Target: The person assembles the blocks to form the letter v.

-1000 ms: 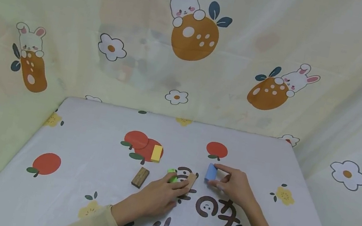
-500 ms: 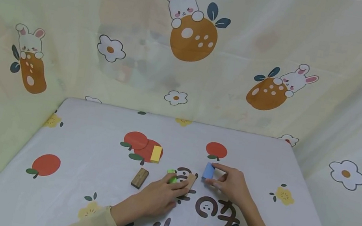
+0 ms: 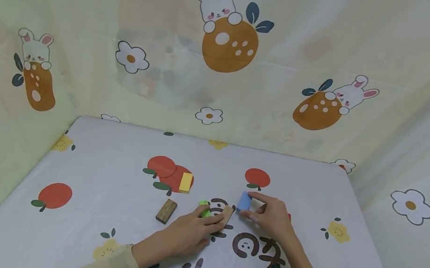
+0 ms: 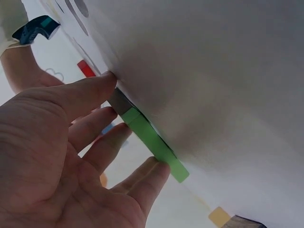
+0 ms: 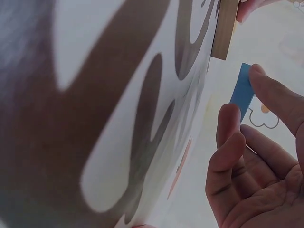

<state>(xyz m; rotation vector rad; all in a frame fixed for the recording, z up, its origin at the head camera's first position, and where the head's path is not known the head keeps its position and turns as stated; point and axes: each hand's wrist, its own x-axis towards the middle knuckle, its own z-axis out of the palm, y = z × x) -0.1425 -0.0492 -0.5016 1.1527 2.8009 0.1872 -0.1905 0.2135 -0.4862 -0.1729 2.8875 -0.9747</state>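
My right hand (image 3: 271, 217) pinches a blue block (image 3: 244, 201) between thumb and fingertips; in the right wrist view the blue block (image 5: 243, 90) is tilted, close to the end of a light wooden block (image 5: 224, 33). The left hand (image 3: 183, 233) lies over a light green block (image 3: 204, 208) and the light wooden block (image 3: 227, 214). In the left wrist view its thumb and fingers close around the wooden block (image 4: 119, 101), and other fingertips touch the long side of the green block (image 4: 152, 142). The palm of the left hand is hidden from the head view.
A dark wooden block (image 3: 166, 210) lies left of my left hand, and a yellow block (image 3: 186, 182) farther back. Part of a red block (image 3: 289, 216) shows behind the right hand. The tablecloth (image 3: 106, 172) has printed fruit and lettering; patterned curtains (image 3: 167, 12) surround it.
My right hand has moved a little left with the blue block, toward the wooden block, uncovering part of the red block. The left hand has stayed in place.
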